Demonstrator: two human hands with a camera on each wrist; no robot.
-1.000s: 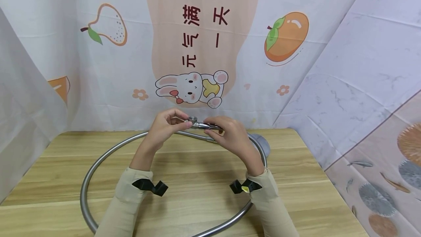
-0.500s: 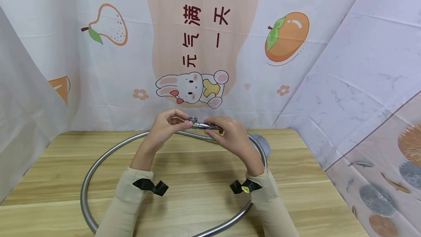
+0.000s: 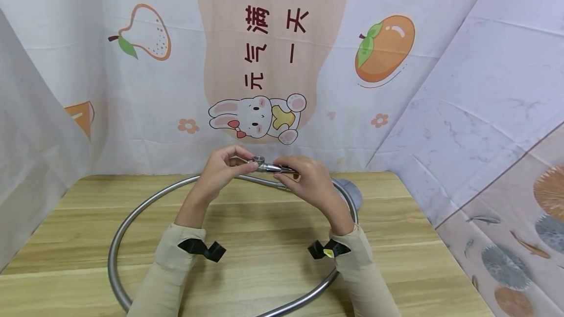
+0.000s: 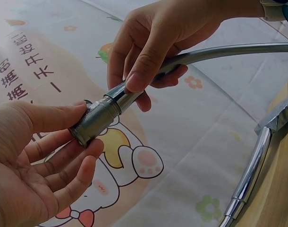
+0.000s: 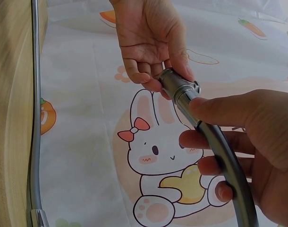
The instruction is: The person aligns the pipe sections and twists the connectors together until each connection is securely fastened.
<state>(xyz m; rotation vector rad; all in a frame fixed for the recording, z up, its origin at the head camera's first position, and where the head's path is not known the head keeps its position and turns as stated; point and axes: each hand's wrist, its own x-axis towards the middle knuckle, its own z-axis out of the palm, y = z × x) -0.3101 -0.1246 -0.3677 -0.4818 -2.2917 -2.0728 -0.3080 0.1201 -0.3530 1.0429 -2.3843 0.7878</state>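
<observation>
My left hand [image 3: 220, 168] pinches a short metal pipe fitting [image 4: 94, 124] between thumb and fingertips. In the head view a round threaded opening on the fitting faces up. Facing it, my right hand [image 3: 313, 177] pinches the chrome end sleeve [image 5: 187, 105] of a flexible metal shower hose [image 5: 238, 184], thumb on the sleeve and fingers beneath. Sleeve and fitting meet in one line, held above the far edge of the table. In the right wrist view the hose runs down past the right palm. The inside of the joint is hidden.
The hose loops widely over the wooden table [image 3: 260, 258], passing under both forearms. A shower head [image 4: 278, 118] with a chrome handle lies at the table's far right, partly behind the right wrist in the head view. A printed cloth [image 3: 167, 87] hangs behind the table.
</observation>
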